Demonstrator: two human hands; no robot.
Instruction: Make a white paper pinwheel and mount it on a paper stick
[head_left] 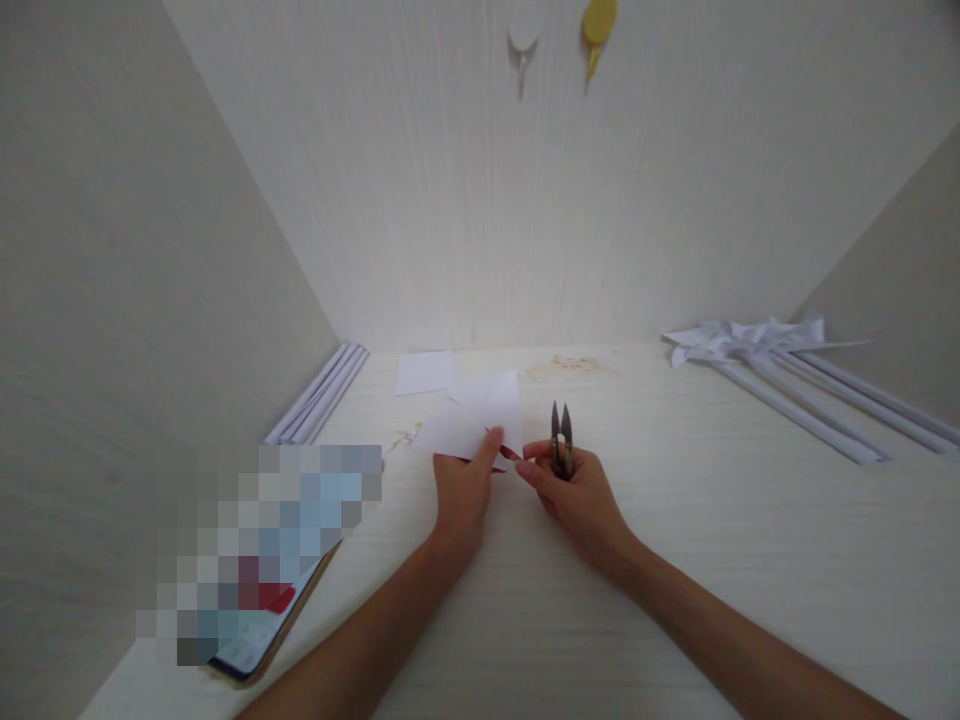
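Note:
My left hand is closed on a sheet of white paper, its thumb pressing near the right side. Dark red edges show along the paper's lower border, beside the thumb. My right hand holds a pair of thread snips in its palm, the two blades apart and pointing away from me. Between its thumb and index finger it pinches the end of a thin dark red strip, which runs to my left thumb. Whether the strip is part of the paper I cannot tell. Fingers under the sheet are hidden.
A smaller white paper square lies behind. Rolled white paper sticks rest at left, near a partly blurred phone. White paper pinwheel-like shapes on sticks lie at right. A white hook and a yellow hook are on the back wall.

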